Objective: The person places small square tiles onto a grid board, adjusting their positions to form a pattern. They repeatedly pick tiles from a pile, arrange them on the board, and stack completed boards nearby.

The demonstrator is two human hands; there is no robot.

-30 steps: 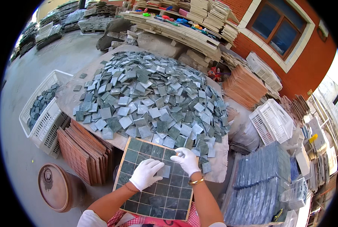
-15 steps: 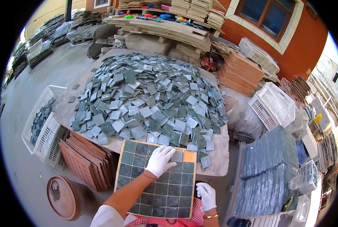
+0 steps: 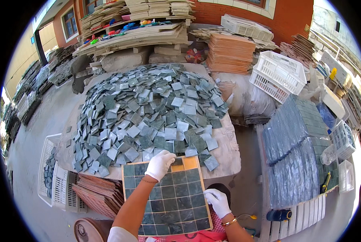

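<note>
A wooden-edged tray (image 3: 208, 209) holds rows of square dark green stone tiles. At its far right corner, one slot (image 3: 190, 163) shows bare orange base. My left hand (image 3: 159, 165), in a white glove, is over the tray's far row, fingers closed on a small green tile (image 3: 176, 161) tilted over the neighbouring slot. My gloved right hand (image 3: 218, 202) is at the tray's right edge, fingers bent against the rim; their grip is partly hidden. Just beyond the tray, a large heap of loose tiles (image 3: 148, 109) covers much of a stone table (image 3: 229, 161).
Left of the table stand white crates (image 3: 63, 189), a stack of reddish trays (image 3: 97, 193) and a brown barrel (image 3: 87, 230). On the right, wrapped tile stacks (image 3: 289, 173) sit on a pallet beside a dark blue bottle (image 3: 279, 215). Orange trays (image 3: 230, 52) are piled behind.
The view has shifted to the right. A tile lying flat in the far row now tilts up at my left fingers, baring its slot's base. My right hand has come to the tray's edge.
</note>
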